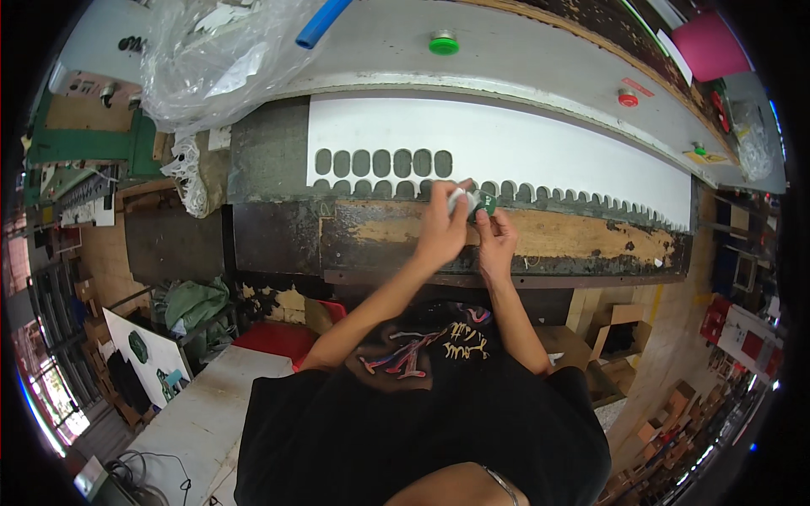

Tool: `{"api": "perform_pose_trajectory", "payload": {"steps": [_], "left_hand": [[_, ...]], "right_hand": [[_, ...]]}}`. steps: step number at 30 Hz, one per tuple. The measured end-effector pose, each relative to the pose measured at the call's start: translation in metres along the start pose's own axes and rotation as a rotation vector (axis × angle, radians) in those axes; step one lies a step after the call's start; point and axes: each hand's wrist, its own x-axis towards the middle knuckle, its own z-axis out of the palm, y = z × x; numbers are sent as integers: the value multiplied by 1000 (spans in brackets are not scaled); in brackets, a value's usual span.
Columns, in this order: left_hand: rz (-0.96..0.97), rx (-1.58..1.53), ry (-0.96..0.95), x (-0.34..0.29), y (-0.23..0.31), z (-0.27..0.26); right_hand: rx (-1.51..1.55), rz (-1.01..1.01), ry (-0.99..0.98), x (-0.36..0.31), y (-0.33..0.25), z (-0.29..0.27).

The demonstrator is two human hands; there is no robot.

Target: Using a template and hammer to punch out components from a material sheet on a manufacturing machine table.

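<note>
A long white sheet (506,135) lies on the dark press bed. Rounded oblong holes are cut in it at the left, and its near edge is scalloped by a row of half-cut ones. Over that edge my two hands meet. My left hand (441,226) pinches a small white piece (456,199), perhaps more than one. In my right hand (496,243) is a small dark green piece (486,203) with white print, gripped between thumb and fingers. The pieces touch or nearly touch, and my fingers partly hide them.
Behind the sheet runs a grey machine beam (371,51) with a green button (443,44) and a red button (627,99). A clear plastic bag (228,67) hangs at the upper left. The worn wooden bed edge (506,232) lies nearest me. Cardboard boxes (620,333) stand at the right.
</note>
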Motion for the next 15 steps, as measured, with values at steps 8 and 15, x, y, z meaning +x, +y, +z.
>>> {"api": "perform_pose_trajectory", "payload": {"steps": [8,15], "left_hand": [[159,-150,68,-2,11,-2],[0,-614,-11,2,24,-24]], "right_hand": [[-84,-10,-204,0,-26,35],[239,-186,-181,-2,-28,52]]}}
